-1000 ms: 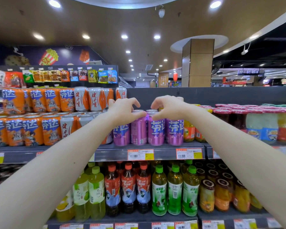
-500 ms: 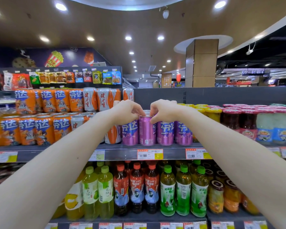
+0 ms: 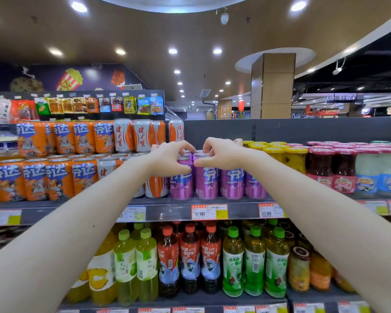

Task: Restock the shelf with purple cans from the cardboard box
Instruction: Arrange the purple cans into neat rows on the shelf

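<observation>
At the middle of the drinks shelf (image 3: 172,211), both bare arms are reaching forward and meeting over the row of purple cans (image 3: 231,184), which is standing upright along the near edge above an orange price tag (image 3: 209,212). The left hand (image 3: 169,158) is curling over the top of the leftmost purple can (image 3: 181,186), its fingers arching over the rim and its thumb pressing the can's near face. Just beside it, the right hand (image 3: 219,153) is gripping the top of the second purple can (image 3: 207,184) the same way, its thumb lying on the near side of the rim; the two thumbs are almost touching. Left of the purple row, white-and-orange cans (image 3: 156,186) are standing next to it, with orange cans (image 3: 59,177) stacked in two tiers further left. To the right, yellow-lidded jars (image 3: 278,154) and red-lidded jars (image 3: 321,168) are filling the same level. On the level below, red-labelled bottles (image 3: 190,256) are sitting between pale green bottles (image 3: 145,265) and green-capped bottles (image 3: 254,263).
</observation>
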### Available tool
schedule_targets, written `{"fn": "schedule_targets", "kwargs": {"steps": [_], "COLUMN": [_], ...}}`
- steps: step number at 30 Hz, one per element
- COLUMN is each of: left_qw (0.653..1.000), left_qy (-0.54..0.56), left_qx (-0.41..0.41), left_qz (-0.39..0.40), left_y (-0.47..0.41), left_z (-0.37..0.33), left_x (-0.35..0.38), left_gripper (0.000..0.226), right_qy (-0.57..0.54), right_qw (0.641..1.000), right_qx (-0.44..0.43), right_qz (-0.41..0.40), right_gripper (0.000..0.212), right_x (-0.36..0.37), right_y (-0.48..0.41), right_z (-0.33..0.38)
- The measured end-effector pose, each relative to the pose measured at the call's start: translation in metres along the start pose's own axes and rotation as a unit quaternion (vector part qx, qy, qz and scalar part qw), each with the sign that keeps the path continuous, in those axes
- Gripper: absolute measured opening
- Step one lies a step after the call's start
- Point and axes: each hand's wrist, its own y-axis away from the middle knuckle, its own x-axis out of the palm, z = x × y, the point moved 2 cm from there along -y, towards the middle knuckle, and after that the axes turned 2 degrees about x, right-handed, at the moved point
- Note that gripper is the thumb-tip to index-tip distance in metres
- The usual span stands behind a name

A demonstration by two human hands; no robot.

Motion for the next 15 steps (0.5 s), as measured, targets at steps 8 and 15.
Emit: {"fn": "schedule_targets", "kwargs": {"steps": [8,15], "left_qw": [0.998,0.998], "left_qy": [0.044,0.059], "left_qx": [-0.005,0.010], "left_qz": [0.032,-0.001], "left_y": [0.003,0.001], "left_z": [0.001,0.006], "left_x": [-0.012,-0.009], "left_gripper": [0.037,0.030], "right_qy": [-0.019,-0.033], "right_qw": [0.999,0.999], "right_qx": [-0.001,0.004], "right_qz": [0.036,0.018], "right_gripper": [0.035,0.029], "right_x": [-0.013,-0.011], "right_y": [0.005,0.010], "right_z": [-0.005,-0.003]}}
